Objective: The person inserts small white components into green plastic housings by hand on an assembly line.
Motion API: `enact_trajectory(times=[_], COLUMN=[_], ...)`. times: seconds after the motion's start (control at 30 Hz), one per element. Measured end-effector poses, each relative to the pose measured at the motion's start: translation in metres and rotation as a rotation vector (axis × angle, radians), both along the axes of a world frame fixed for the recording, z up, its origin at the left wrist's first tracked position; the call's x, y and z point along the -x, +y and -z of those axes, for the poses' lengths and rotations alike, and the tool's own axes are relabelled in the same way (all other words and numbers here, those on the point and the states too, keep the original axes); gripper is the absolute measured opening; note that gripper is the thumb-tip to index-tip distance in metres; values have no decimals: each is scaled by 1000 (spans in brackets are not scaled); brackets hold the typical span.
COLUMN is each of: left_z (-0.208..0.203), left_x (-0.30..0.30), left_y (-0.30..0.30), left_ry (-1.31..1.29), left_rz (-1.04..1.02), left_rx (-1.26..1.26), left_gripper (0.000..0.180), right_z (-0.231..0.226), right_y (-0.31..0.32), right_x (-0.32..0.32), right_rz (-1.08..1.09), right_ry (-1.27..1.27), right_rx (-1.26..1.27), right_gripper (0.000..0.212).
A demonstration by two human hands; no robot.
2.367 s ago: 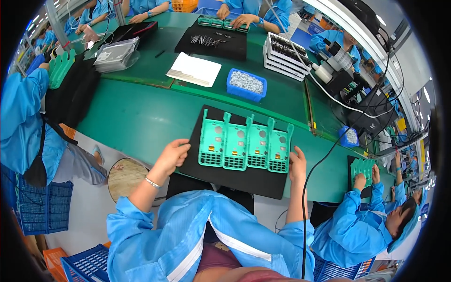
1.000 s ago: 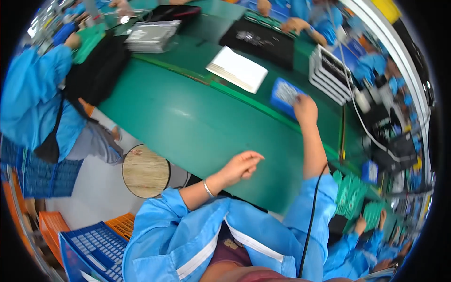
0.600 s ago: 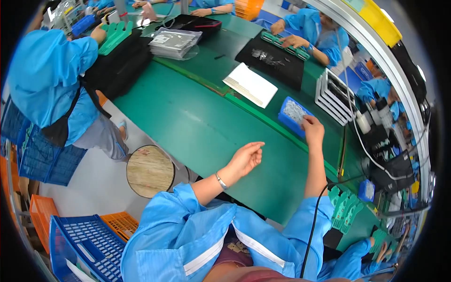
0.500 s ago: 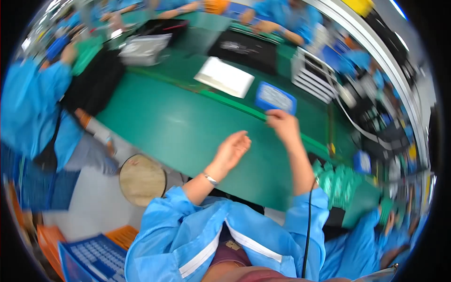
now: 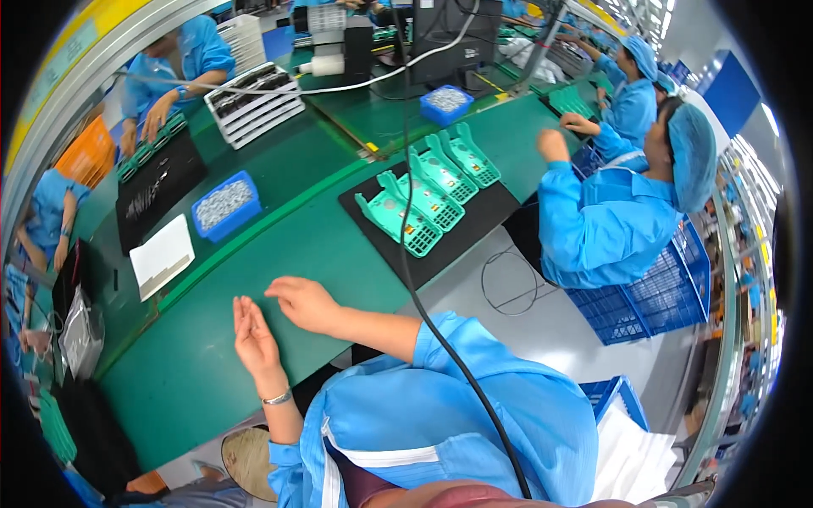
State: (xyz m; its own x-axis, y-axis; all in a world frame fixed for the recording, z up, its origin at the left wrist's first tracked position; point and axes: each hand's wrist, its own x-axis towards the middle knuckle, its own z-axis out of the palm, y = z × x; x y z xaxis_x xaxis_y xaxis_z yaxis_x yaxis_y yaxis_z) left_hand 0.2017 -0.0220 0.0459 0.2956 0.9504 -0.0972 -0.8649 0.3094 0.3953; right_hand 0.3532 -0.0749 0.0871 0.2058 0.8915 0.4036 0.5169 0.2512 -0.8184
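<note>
Close together above the green table, my two hands face each other. My left hand (image 5: 256, 340) is cupped, palm turned inward, its fingers stretched upward and lying side by side; whether anything small rests in the palm, I cannot see. Just right of it, my right hand (image 5: 306, 305) is bent over with its fingers curled towards the left palm; anything between the fingertips is hidden. The nearest container is a blue box (image 5: 246, 209) full of small pale parts, beyond the hands. Several green plastic housings (image 5: 412, 222) stand in a row on a black mat (image 5: 391, 252) to the right.
A white sheet (image 5: 163, 256) lies beyond a raised green strip. Farther back are a rack of white trays (image 5: 264, 114) and a second blue box (image 5: 446, 103). A black cable (image 5: 440, 334) hangs across the view. Co-workers sit across the table and at the right (image 5: 605, 212).
My view has swung to the right. My right hand has come back from beside the blue box to my left hand. The green housings now show fully.
</note>
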Motion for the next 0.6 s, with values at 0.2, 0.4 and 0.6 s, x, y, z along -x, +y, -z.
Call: enact_trajectory(times=[0.2,0.4,0.6], left_z=[2,-20,-24], left_x=[-6,-13,-18], left_y=[-2,-6,-9], left_ry=[53,124,209], left_rz=[12,-2,67], left_rx=[-39,16,-130], left_gripper=[41,36,43], right_z=[25,27,31], right_y=[-13,-10,-4], right_x=[-9,-11,-12], right_rz=[-126,-152,-124], right_ry=[-350,-287,-278], right_rx=[-85,-71,-150], right_gripper=[22,21,20])
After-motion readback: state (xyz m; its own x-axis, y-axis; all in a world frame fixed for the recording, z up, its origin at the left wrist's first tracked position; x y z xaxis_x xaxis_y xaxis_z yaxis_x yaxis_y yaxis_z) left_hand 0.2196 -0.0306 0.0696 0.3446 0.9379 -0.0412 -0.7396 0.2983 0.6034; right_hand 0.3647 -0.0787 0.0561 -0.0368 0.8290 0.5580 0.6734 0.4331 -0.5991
